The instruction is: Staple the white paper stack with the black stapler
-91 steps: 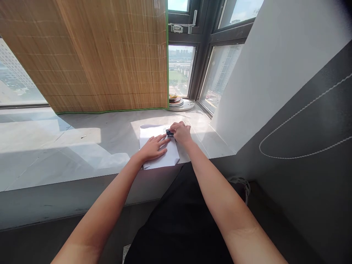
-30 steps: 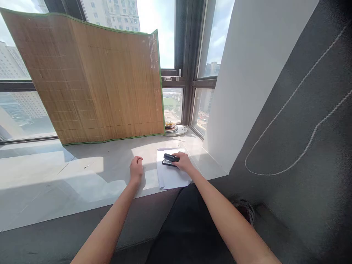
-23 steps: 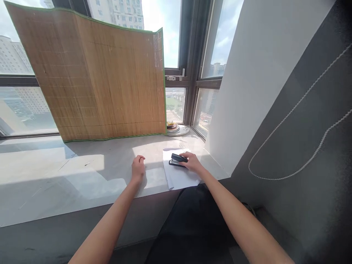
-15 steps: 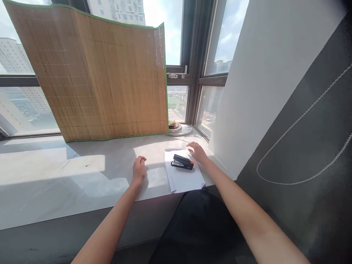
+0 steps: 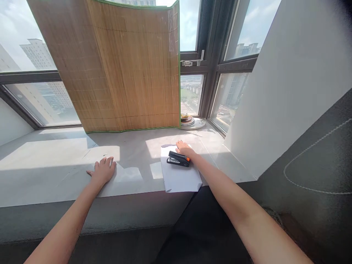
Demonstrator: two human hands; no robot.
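I log one stapler (image 5: 178, 159), black, orange-tabbed, lying on white paper (image 5: 181, 180), lower corners creased; left grip (image 5: 103, 171) and right grip (image 5: 185, 148), fingers outstretched.

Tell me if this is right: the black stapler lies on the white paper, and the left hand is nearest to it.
Not quite: the head view shows the right hand nearest to the black stapler, which does lie on the white paper; the left hand is farther off.

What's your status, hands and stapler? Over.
Left hand spread over sill. Right hand at far end of paper. Stapler resting on paper, right wrist close beside.
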